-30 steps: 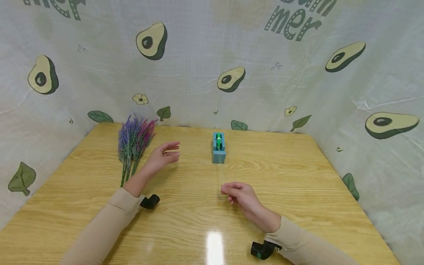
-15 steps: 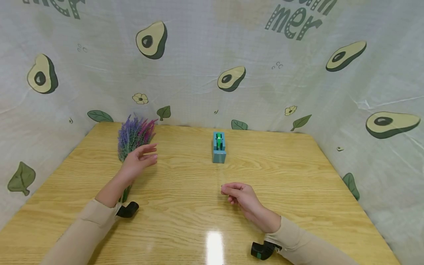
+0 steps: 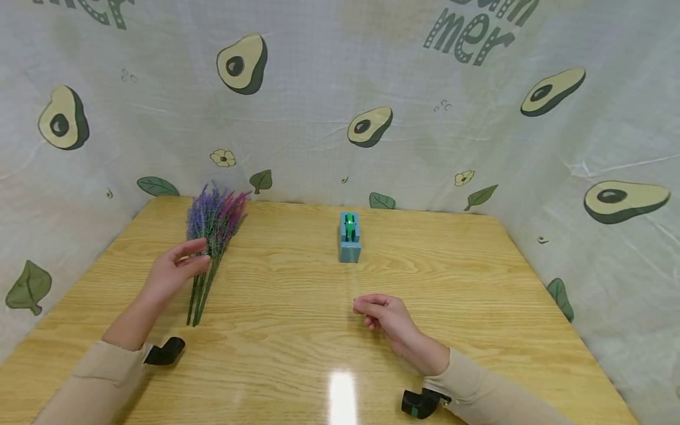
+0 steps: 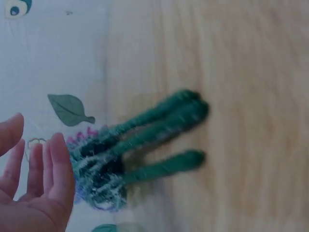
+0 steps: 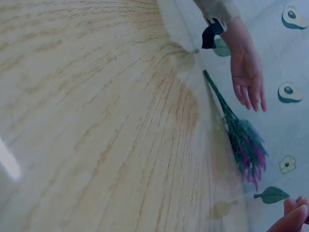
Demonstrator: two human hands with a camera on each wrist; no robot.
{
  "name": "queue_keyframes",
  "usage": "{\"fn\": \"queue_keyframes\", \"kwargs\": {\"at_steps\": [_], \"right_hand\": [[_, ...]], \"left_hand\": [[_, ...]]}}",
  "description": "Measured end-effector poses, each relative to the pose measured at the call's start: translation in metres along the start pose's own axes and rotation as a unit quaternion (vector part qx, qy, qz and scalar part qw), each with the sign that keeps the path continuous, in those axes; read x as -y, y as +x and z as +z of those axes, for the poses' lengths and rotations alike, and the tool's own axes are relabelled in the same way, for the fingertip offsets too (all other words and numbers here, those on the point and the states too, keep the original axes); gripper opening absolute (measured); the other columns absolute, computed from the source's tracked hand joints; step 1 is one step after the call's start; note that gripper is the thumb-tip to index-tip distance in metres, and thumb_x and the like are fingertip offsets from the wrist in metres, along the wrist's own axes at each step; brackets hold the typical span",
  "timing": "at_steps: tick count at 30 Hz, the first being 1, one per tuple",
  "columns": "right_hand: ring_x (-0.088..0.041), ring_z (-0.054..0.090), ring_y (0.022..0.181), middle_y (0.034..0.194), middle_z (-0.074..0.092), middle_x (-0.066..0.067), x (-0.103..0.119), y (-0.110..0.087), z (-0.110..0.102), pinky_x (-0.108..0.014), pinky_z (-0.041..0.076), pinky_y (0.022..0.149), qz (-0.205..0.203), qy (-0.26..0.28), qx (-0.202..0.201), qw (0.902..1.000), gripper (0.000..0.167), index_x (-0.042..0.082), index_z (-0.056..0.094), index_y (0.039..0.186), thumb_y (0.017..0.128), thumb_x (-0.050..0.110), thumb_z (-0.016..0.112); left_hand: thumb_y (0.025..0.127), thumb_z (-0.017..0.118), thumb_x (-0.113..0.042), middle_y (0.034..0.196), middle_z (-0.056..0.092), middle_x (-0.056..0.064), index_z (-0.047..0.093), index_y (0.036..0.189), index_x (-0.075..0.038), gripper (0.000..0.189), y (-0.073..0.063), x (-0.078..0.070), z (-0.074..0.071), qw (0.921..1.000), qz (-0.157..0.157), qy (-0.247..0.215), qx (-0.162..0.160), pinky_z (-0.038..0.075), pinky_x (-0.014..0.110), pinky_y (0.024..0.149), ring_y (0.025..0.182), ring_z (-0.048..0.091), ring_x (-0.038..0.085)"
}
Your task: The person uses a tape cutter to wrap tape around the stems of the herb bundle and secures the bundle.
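A bunch of artificial lavender (image 3: pixel 216 221) with purple and pink heads lies at the left of the table, its green stems pointing toward me. My left hand (image 3: pixel 172 271) hovers by the stems with its fingers loosely extended and nothing in them; the left wrist view shows this hand (image 4: pixel 41 188) beside the flower heads. At centre stands a blue tape dispenser (image 3: pixel 350 239) with a green roll. From it a faint strip of clear tape (image 3: pixel 352 282) runs toward me. The thumb and fingers of my right hand (image 3: pixel 388 316) pinch its free end.
A wooden table (image 3: pixel 276 366) carries everything, with a bright light reflection near its front. A pale curtain (image 3: pixel 308 77) printed with avocados hangs behind and on both sides. Black wrist cameras (image 3: pixel 166 351) sit on both sleeves.
My left hand has swept left and slightly toward me, passing over the lavender to its left side. The right hand keeps its place at the end of the tape.
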State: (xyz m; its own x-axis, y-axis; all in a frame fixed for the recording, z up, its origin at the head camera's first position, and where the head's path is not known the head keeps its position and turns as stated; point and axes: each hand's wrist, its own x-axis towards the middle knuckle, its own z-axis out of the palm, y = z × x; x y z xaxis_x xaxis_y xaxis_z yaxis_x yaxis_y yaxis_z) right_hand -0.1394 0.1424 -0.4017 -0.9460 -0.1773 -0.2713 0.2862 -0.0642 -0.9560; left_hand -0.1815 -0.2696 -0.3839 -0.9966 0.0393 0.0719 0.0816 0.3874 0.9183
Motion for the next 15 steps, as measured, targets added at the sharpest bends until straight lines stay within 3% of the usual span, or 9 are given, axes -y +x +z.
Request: {"fn": "queue_keyframes", "kwargs": {"at_steps": [3, 7, 15], "right_hand": [[-0.006, 0.051, 0.055, 0.079, 0.068, -0.002, -0.001, 0.0, 0.0, -0.017, 0.044, 0.052, 0.001, 0.0, -0.001, 1.0, 0.014, -0.002, 0.069, 0.095, 0.086, 0.009, 0.067], [-0.006, 0.051, 0.055, 0.079, 0.068, -0.002, 0.0, 0.001, 0.001, -0.017, 0.044, 0.051, 0.001, -0.001, 0.0, 1.0, 0.021, -0.007, 0.067, 0.1, 0.086, 0.009, 0.067], [-0.006, 0.051, 0.056, 0.079, 0.068, -0.002, 0.001, 0.0, 0.0, -0.017, 0.044, 0.052, 0.003, -0.001, -0.002, 1.0, 0.017, -0.003, 0.069, 0.097, 0.086, 0.009, 0.067]], "left_hand": [[0.094, 0.055, -0.036, 0.138, 0.035, 0.023, 0.031, 0.144, -0.001, 0.066, -0.003, 0.003, -0.005, 0.9991, -0.027, 0.032, -0.008, 0.049, 0.03, 0.086, 0.11, 0.05, 0.015], [0.091, 0.061, -0.033, 0.142, 0.026, 0.029, 0.024, 0.146, 0.0, 0.074, -0.004, 0.006, -0.008, 0.9958, -0.07, 0.057, 0.012, 0.041, 0.052, 0.092, 0.123, 0.033, 0.044], [0.084, 0.072, -0.021, 0.14, 0.014, 0.038, 0.004, 0.146, 0.005, 0.096, 0.002, 0.019, -0.009, 0.9863, -0.128, 0.057, 0.087, 0.037, 0.059, 0.093, 0.123, 0.027, 0.053]]}}
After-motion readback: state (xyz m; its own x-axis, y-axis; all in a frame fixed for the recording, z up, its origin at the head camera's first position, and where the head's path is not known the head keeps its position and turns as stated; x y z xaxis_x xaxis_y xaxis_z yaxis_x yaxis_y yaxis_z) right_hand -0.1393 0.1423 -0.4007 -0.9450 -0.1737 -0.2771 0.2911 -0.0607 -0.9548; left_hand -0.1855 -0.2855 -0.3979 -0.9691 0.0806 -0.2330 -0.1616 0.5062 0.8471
